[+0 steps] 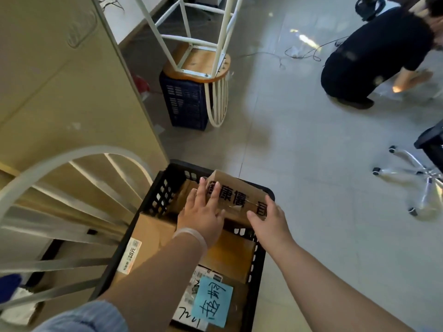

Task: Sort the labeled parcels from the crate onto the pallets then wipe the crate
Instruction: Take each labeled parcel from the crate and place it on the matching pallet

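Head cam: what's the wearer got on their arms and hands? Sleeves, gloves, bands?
No gloves on the left hand or right hand. Left arm: light blue sleeve above the forearm, pale translucent wristband. Right forearm: no sleeve or band in view.

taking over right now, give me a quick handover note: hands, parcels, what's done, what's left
Left hand: flat, fingers straight on the printed box.
Right hand: grips that box's right end.
The printed box sits tilted at the far end of the black crate.
Also in the crate: a labeled box, a brown box, and a parcel with a blue note.
Done: cannot tell; no pallets in view.
Left: move this box and the rest out, then wipe the crate.
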`<action>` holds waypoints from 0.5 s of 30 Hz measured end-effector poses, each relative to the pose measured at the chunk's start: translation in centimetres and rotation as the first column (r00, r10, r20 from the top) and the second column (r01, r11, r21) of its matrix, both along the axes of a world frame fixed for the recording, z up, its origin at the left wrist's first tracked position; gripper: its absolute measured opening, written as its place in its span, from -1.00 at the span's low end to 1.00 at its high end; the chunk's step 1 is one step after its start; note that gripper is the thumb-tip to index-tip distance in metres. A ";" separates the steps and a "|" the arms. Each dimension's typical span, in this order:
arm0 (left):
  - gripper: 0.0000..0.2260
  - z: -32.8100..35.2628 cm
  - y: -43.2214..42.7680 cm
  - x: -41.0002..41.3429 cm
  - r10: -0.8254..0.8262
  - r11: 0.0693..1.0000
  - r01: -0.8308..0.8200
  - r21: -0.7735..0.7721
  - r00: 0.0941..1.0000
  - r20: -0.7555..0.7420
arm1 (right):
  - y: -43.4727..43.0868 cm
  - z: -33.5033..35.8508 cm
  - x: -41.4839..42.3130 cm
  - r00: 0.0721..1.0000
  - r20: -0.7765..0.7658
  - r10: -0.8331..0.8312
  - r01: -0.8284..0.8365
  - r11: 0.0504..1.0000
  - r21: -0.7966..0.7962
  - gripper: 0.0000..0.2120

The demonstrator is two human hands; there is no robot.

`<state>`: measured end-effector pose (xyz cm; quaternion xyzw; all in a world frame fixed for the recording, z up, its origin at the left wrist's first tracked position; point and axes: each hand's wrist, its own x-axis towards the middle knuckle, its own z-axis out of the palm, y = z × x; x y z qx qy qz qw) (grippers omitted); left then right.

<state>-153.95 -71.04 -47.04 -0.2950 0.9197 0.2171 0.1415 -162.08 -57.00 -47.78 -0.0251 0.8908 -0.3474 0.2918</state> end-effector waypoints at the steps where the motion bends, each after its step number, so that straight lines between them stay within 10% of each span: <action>1: -0.43 -0.2 -0.1 0.3 0.012 1.000 -0.012 -0.007 1.000 0.003 | -0.1 -0.1 -0.3 1.000 0.011 -0.012 0.012 1.000 -0.008 -0.29; 15: -0.38 1.8 -0.9 2.8 0.428 0.873 -0.309 0.377 0.856 -0.290 | -1.1 1.5 0.2 0.954 0.210 -0.216 0.258 0.945 -0.201 -0.42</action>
